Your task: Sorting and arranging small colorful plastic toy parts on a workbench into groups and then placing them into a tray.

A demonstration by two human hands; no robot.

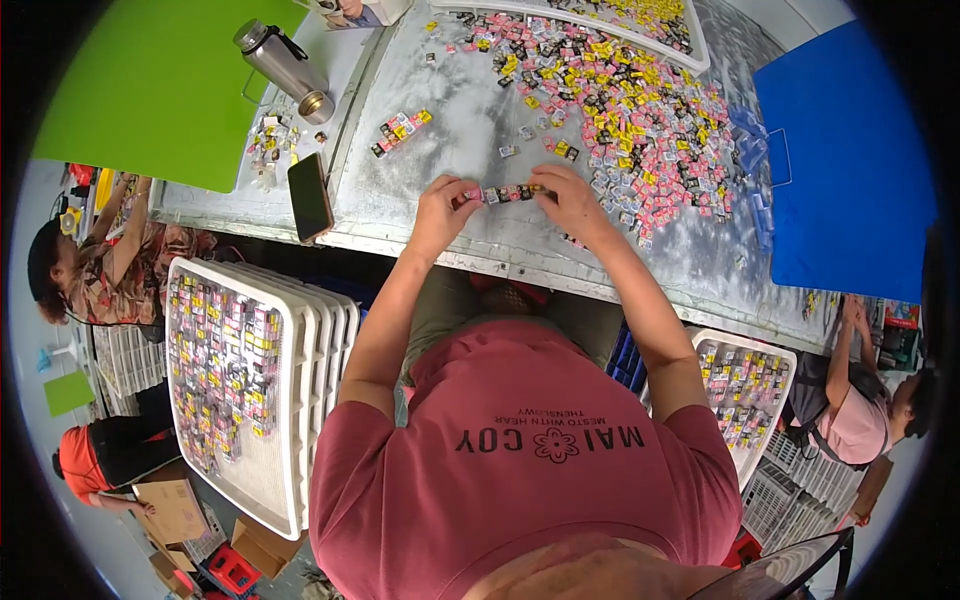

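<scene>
From where I sit, I see the row of small blocks (508, 193) stretched between the two hands, close to the front edge of the bench (385, 205); whether it rests on the top or is lifted, I cannot tell. The left hand (446, 213) pinches the pink end between thumb and fingers, and the right hand (571, 207) has the far end in a similar narrow grip. My main worry is the middle, which seems to have no fingers on it: uneven squeezing or a twist could make the row buckle, and pulling outward might open gaps. A block that sprang loose could drop off the near edge or get lost in the loose pile (660, 130). A careless swing of the left hand might also knock the phone (310, 197), lying right at the edge.
</scene>
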